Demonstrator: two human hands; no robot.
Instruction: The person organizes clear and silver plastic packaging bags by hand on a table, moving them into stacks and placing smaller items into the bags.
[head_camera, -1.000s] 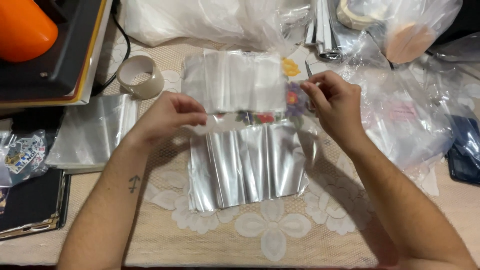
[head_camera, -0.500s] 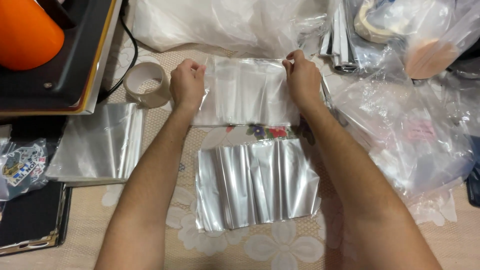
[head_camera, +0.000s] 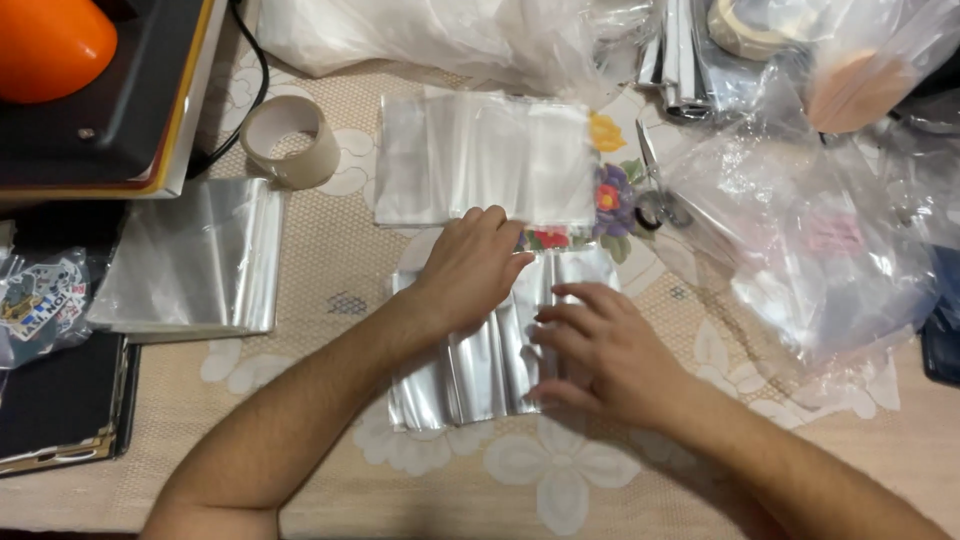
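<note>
silvery crinkled foil bags (head_camera: 480, 370) lie under both flat, open hands, left hand (head_camera: 470, 265), right hand (head_camera: 600, 350)

Warm, even overhead light is glaring off the silvery foil bags (head_camera: 480, 360); fingers beside them are blurring slightly.

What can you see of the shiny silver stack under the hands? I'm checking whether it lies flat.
The silver stack looks like thin, glossy foil-like bags or sheets, rippled in lengthwise ridges, not flat. It lies on the lace-patterned tablecloth, just below a stack of clear bags. The left hand presses its upper left part; the right hand rests flat on its right side, covering that edge.
</note>
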